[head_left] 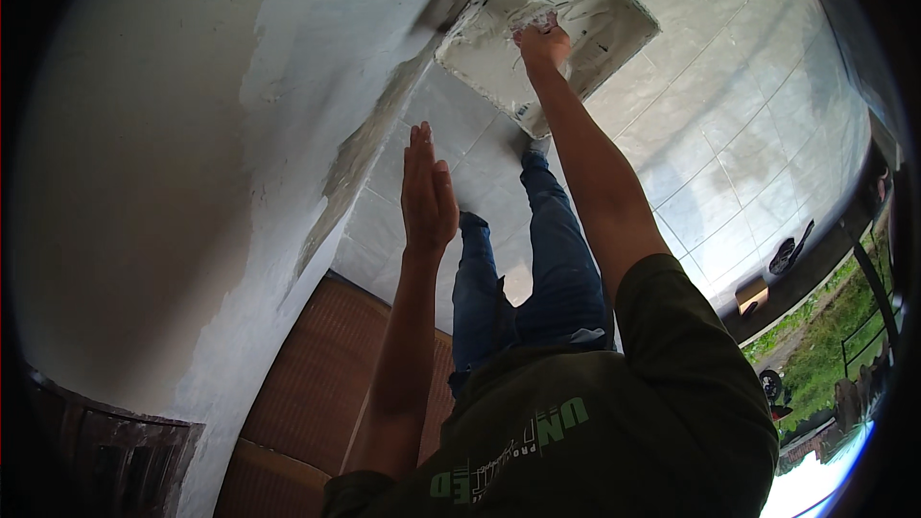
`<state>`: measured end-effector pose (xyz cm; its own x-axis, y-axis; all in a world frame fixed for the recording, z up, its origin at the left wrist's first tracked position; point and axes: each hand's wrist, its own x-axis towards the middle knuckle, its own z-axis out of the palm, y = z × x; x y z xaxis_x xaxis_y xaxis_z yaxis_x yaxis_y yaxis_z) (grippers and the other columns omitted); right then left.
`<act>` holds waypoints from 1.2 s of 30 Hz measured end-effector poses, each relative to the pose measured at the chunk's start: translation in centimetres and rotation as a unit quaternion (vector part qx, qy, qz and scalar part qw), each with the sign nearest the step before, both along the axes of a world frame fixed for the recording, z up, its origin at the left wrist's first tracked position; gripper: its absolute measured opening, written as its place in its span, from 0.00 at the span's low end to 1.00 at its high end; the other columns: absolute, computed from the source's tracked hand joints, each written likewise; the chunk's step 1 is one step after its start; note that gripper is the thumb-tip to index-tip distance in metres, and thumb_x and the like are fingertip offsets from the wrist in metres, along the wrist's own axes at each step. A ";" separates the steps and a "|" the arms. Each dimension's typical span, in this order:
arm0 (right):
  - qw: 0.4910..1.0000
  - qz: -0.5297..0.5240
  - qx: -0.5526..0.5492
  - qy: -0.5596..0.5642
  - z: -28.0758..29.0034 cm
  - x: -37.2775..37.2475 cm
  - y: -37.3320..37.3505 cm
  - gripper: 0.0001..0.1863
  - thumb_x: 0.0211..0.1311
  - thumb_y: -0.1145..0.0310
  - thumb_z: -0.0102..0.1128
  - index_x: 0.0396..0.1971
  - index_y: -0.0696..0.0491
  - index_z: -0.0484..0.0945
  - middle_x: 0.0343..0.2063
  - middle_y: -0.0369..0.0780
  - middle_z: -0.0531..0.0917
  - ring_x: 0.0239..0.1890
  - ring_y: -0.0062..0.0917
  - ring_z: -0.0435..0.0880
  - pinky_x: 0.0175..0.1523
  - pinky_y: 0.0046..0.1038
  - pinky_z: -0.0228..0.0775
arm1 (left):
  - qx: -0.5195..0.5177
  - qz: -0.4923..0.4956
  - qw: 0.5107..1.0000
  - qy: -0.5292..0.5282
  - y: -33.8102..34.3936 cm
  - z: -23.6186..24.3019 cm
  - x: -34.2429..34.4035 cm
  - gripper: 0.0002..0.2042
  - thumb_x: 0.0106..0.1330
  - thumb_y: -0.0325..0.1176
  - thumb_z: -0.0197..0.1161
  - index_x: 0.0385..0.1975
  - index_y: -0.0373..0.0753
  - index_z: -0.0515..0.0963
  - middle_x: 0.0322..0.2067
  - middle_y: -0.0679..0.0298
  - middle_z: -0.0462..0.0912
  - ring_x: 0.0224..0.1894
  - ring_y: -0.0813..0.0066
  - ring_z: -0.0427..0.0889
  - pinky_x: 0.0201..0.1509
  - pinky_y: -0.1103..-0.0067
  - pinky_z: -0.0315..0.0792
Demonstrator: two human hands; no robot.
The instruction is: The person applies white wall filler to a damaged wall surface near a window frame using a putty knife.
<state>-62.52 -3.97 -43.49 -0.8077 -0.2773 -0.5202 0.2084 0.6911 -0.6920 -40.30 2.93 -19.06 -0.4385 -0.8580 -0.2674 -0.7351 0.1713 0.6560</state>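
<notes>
My right hand (545,43) reaches far forward over a square, shallow tray (635,50) smeared with white, wet-looking plaster (499,58). Its fingers are closed, and a small pinkish, plaster-coated thing shows just past them, too small to name. On the left, my left hand (429,197) is raised in the air beside the wall (317,86). It holds nothing, its fingers stretched upward and lying close together, with the thumb along them.
Grey floor tiles (705,96) spread under the tray. Pale, patchy plaster covers the wall at left. A brown woven-looking panel (326,364) stands behind my left forearm. Dark footwear (789,251) lies near the floor's right edge, beside grass (825,336).
</notes>
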 end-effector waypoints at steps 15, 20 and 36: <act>0.961 -0.006 -0.141 -0.237 1.6 0.8 -2.7 0.30 0.58 0.82 0.53 0.64 0.55 0.68 0.42 0.45 0.83 0.32 0.29 0.87 0.37 0.28 0.84 | -0.009 0.027 1.000 -0.006 1.7 0.9 3.0 0.26 0.77 0.37 0.32 0.67 0.25 0.56 0.68 0.43 0.60 0.73 0.48 0.53 0.75 0.59 0.46; 0.880 0.039 -0.206 -0.426 2.7 0.5 -0.5 0.32 0.66 0.78 0.54 0.68 0.51 0.58 0.46 0.44 0.81 0.43 0.31 0.86 0.49 0.34 0.83 | -0.013 0.033 0.999 -0.012 2.9 1.7 4.0 0.25 0.77 0.37 0.31 0.68 0.27 0.56 0.68 0.43 0.60 0.73 0.50 0.54 0.76 0.62 0.46; 0.787 0.162 -0.422 -0.420 30.0 16.9 12.8 0.15 0.69 0.75 0.54 0.54 0.53 0.75 0.46 0.36 0.83 0.45 0.20 0.83 0.50 0.28 0.81 | -0.197 0.057 0.977 0.063 7.4 14.8 18.2 0.24 0.74 0.32 0.37 0.67 0.27 0.58 0.69 0.47 0.59 0.73 0.52 0.53 0.76 0.61 0.45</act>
<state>-45.58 8.85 -13.47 -0.0923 -0.9315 -0.3518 0.7448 0.1699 -0.6452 -22.05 10.36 -4.23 -0.3418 -0.9289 0.1428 -0.6826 0.3498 0.6416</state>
